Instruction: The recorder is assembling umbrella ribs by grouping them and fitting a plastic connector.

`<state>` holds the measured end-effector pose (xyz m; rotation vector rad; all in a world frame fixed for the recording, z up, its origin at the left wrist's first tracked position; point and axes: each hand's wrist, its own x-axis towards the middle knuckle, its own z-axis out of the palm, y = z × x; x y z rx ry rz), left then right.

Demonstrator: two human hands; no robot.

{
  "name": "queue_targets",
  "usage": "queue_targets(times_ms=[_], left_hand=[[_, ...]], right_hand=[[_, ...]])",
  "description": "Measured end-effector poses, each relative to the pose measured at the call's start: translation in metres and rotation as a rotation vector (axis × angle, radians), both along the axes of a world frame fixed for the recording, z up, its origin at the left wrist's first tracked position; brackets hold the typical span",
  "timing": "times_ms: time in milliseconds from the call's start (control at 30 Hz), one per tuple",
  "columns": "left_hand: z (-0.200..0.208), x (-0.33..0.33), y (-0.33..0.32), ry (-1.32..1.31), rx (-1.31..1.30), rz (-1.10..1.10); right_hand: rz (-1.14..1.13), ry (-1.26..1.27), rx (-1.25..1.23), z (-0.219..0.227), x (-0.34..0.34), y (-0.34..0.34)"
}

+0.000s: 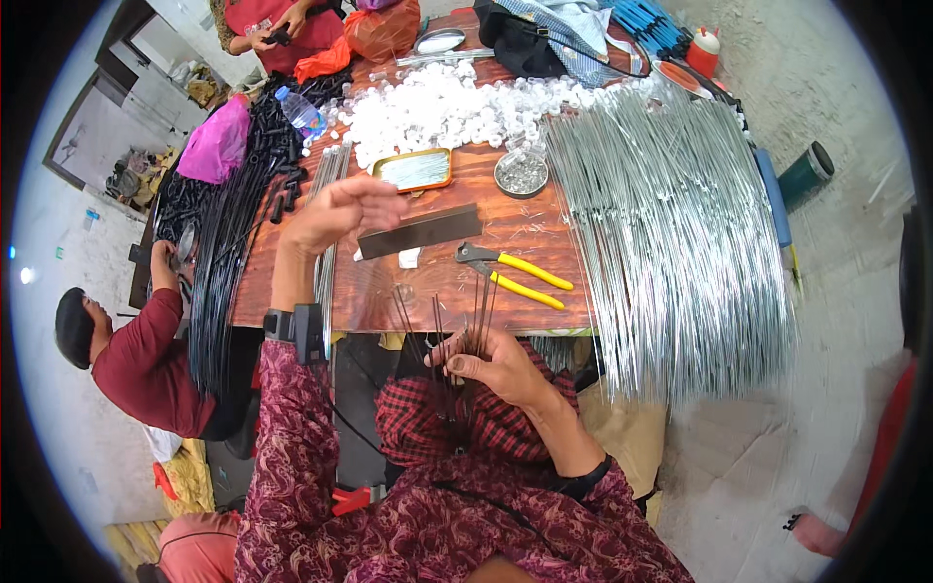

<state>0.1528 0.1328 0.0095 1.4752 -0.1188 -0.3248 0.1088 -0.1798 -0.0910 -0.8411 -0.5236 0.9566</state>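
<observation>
My right hand (501,367) is closed around several thin dark rods (434,316), above my lap just in front of the table edge. The rods fan out upward and downward from the fingers. Over the table, my left hand (342,210) is raised with its fingers stretched out to the right and slightly blurred; nothing shows in it. Beyond its fingertips lies a flat dark bar (423,231). Cutting pliers (515,270) with yellow handles rest on the wood between my hands and the large bundle of silvery wires (671,233).
White plastic caps (428,105) are heaped at the back. An orange-rimmed tin (413,169) and a round tin (522,173) hold small parts. Black rods (222,243) and a pink bag (216,141) lie left. Co-workers are at the left (146,355) and far side (277,29).
</observation>
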Motion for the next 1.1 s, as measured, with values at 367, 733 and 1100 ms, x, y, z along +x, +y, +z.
queue_targets(times_ms=[367, 733, 1100], left_hand=[[-0.071, 0.132, 0.009, -0.447, 1.161, 0.657], [-0.060, 0.137, -0.008, -0.330, 1.415, 0.678], [-0.012, -0.058, -0.063, 0.086, -0.058, 0.352]], right_hand=[[0.075, 0.077, 0.081, -0.009, 0.012, 0.003], [0.080, 0.085, 0.083, -0.004, 0.000, 0.004], [0.073, -0.080, 0.051, 0.020, -0.020, 0.023]])
